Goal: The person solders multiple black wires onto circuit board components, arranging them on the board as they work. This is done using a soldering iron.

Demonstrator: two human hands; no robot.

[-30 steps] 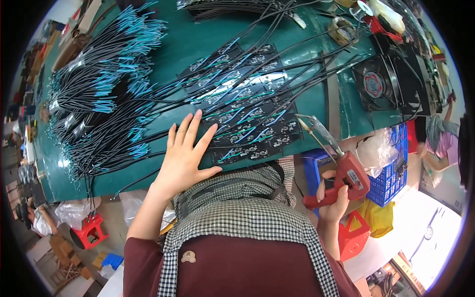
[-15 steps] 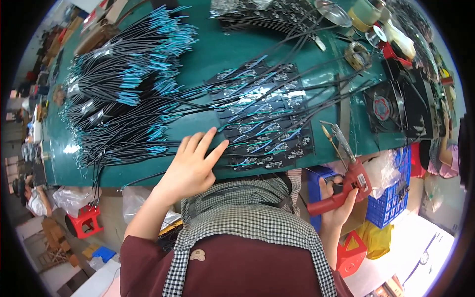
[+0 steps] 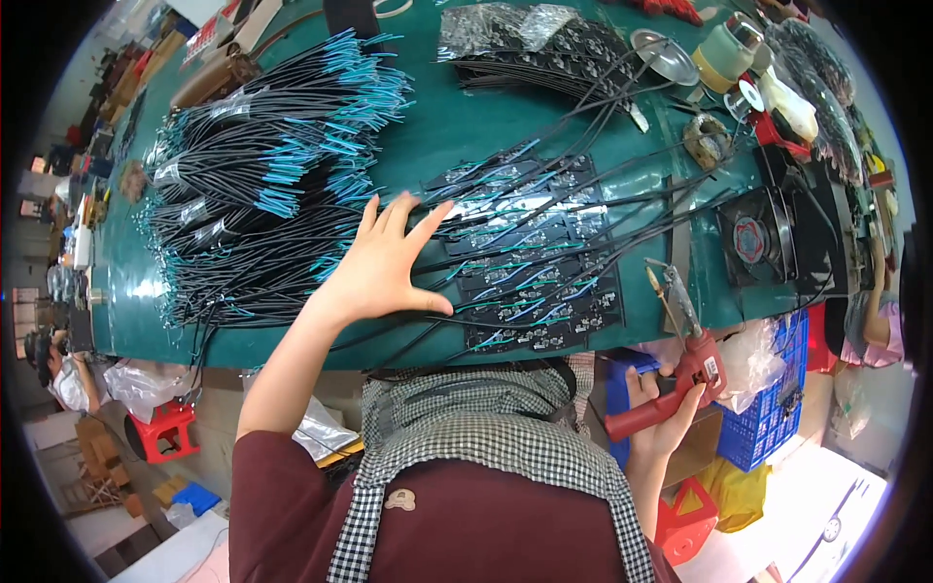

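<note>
My left hand [image 3: 384,260] is open, thumb and fingers spread wide, above the left side of the wired boards. Beneath it, black cables with blue and green wire ends run across. Dark circuit boards [image 3: 583,291] lie in a panel on the green table, with thin coloured wires on them and black cables leading off. Over to the right, in front of the table's near edge, my right hand [image 3: 663,428] is closed round the handle of a red soldering gun [image 3: 696,374], its tip pointing up and away. Thick bundles of black cable [image 3: 262,155] are heaped at left.
A stack of boards [image 3: 544,73] partly wrapped in plastic lies at the back, beside a clear dish [image 3: 666,58]. A small fan [image 3: 753,238] stands at right near a wire spool [image 3: 745,100]. Below the table are a blue crate [image 3: 753,428] and a red stool [image 3: 692,525].
My left hand has moved up and away from the near edge, its thumb and fingers now wider apart. The soldering gun stays in my right hand. The whole view has shifted slightly.
</note>
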